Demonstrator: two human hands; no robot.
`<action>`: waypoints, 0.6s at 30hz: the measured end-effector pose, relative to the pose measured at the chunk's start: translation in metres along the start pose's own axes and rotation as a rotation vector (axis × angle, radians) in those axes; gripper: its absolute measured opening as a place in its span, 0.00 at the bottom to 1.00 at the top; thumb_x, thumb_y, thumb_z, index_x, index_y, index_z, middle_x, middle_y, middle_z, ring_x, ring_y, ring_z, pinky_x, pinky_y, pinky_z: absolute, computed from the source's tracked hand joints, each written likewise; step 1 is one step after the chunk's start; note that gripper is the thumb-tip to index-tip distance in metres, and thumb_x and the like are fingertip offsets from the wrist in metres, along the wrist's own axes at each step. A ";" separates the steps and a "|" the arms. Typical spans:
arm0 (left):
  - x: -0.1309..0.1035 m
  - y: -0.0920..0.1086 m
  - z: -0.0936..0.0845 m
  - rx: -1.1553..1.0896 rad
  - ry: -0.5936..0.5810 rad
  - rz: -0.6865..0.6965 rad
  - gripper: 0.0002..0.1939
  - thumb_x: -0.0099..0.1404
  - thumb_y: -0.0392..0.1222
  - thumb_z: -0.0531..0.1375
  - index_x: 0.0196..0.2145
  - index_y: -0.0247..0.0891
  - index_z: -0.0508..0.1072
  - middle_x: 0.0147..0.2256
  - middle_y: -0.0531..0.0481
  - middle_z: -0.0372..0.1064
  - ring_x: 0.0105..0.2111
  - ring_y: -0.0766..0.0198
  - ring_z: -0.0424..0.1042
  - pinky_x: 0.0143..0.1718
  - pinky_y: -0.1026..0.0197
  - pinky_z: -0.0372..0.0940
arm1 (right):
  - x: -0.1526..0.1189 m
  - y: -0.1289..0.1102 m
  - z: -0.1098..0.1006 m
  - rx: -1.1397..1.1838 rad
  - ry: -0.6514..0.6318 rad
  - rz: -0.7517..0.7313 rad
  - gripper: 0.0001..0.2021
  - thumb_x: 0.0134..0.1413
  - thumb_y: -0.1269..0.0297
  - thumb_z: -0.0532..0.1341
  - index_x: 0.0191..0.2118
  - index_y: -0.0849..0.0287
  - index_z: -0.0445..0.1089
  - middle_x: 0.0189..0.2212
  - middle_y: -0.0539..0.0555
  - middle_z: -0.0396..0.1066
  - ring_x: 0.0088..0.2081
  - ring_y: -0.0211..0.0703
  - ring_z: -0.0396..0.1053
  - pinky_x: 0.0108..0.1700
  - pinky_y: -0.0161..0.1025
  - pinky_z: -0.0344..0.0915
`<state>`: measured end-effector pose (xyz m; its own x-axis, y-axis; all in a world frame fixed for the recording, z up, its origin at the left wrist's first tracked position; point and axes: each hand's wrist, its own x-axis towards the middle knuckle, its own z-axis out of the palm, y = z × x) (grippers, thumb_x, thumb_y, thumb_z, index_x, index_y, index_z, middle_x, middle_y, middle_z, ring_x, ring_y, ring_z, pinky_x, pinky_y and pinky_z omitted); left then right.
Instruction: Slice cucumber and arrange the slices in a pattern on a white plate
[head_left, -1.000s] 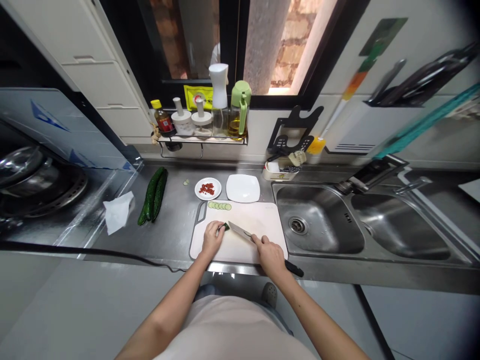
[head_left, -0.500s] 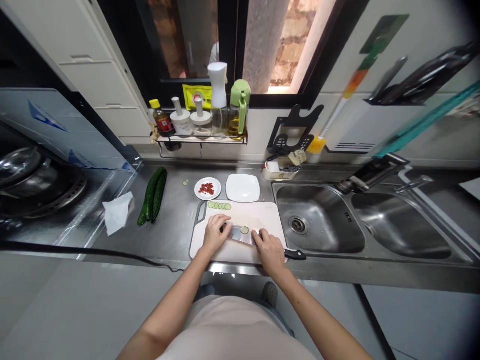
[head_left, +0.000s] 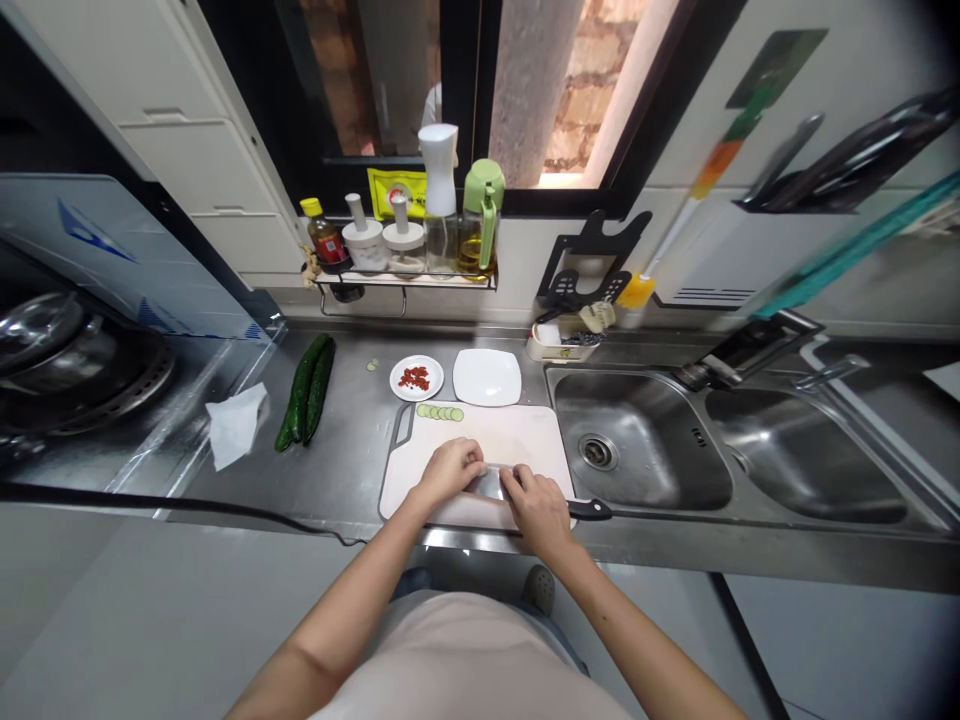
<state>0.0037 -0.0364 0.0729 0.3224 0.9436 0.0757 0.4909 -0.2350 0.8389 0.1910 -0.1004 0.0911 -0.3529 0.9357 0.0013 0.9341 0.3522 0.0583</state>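
A knife with a black handle (head_left: 590, 509) lies across the white cutting board (head_left: 551, 440), its shiny blade (head_left: 489, 484) flat between my hands. My right hand (head_left: 538, 503) is closed with its fingertips on the blade. My left hand (head_left: 451, 468) is at the blade's left part, fingers pinched together. Whatever they hold is hidden, and the single cucumber slice seen there earlier is out of sight. Along the board's upper left edge, a row of thin cucumber slices (head_left: 440, 412) overlaps.
Behind the board stand a small plate (head_left: 394, 380) of red bits and a white square plate (head_left: 487, 377). Two cucumbers (head_left: 305, 392) and a white paper (head_left: 236, 425) lie left. A double sink (head_left: 637, 440) is right. Seasoning bottles stand on a wall rack (head_left: 405, 278).
My left hand has moved right along the blade, and its fingers have come together where a cucumber slice lay on the metal. That slice no longer shows. My right hand has barely shifted.
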 end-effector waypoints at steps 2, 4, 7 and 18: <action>0.003 -0.007 0.000 -0.230 0.114 -0.189 0.07 0.55 0.44 0.62 0.27 0.38 0.71 0.22 0.53 0.67 0.23 0.67 0.66 0.25 0.64 0.60 | 0.000 0.000 -0.001 0.016 -0.009 0.012 0.17 0.61 0.69 0.50 0.53 0.54 0.65 0.42 0.57 0.67 0.35 0.41 0.60 0.37 0.39 0.48; 0.006 -0.013 -0.003 -0.463 0.184 -0.359 0.10 0.54 0.46 0.62 0.27 0.37 0.70 0.20 0.54 0.66 0.20 0.69 0.65 0.22 0.67 0.59 | 0.000 0.001 0.000 0.016 -0.003 0.019 0.17 0.61 0.69 0.50 0.54 0.54 0.65 0.42 0.57 0.67 0.35 0.42 0.60 0.37 0.39 0.48; 0.008 -0.019 -0.009 -0.687 0.197 -0.509 0.14 0.50 0.47 0.65 0.28 0.35 0.70 0.22 0.52 0.68 0.20 0.70 0.66 0.22 0.68 0.60 | 0.001 0.002 0.002 -0.006 0.004 0.011 0.16 0.62 0.69 0.50 0.53 0.55 0.65 0.41 0.56 0.67 0.35 0.41 0.60 0.37 0.39 0.48; 0.011 -0.058 -0.039 -0.681 0.395 -0.582 0.17 0.46 0.49 0.66 0.30 0.34 0.73 0.25 0.51 0.69 0.21 0.72 0.64 0.21 0.70 0.59 | -0.003 0.006 0.007 0.043 0.004 0.034 0.15 0.61 0.69 0.52 0.51 0.54 0.67 0.40 0.55 0.67 0.34 0.40 0.60 0.37 0.38 0.48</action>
<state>-0.0530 -0.0037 0.0456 -0.1771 0.9087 -0.3780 -0.1249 0.3602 0.9245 0.1984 -0.1006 0.0844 -0.3209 0.9471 0.0071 0.9470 0.3208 0.0149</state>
